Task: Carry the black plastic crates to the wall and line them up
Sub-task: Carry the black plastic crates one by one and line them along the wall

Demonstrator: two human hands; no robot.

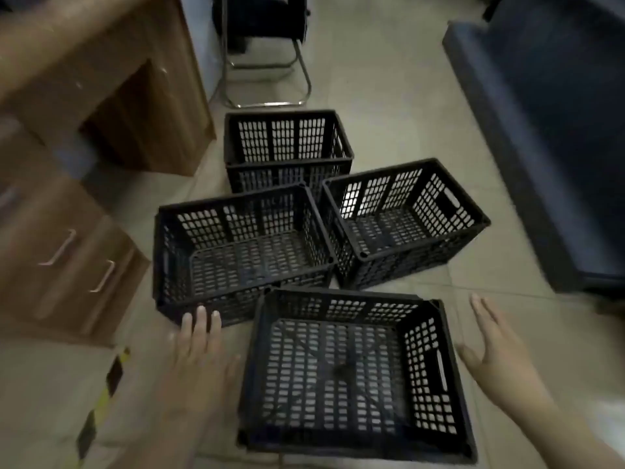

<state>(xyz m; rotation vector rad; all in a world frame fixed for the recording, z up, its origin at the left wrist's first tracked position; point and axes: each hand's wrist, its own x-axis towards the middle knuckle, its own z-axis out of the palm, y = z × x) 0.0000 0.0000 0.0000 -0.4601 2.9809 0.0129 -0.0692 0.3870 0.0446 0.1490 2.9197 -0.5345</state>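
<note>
Several black slotted plastic crates stand empty on the tiled floor. The nearest crate [351, 370] lies between my hands. Behind it to the left sits a second crate [236, 252], to the right a third crate [402, 221] turned at an angle, and farthest back a fourth crate [287, 147]. My left hand [203, 353] is open, fingers spread, just left of the nearest crate's side wall. My right hand [493, 350] is open too, a little way off its right wall. Neither hand touches a crate.
A wooden desk [101, 79] and a drawer unit [61, 258] stand at the left. A chair on a metal frame [267, 62] is behind the crates. A dark blue sofa [548, 130] fills the right. Yellow-black tape [101, 401] runs along the floor at bottom left.
</note>
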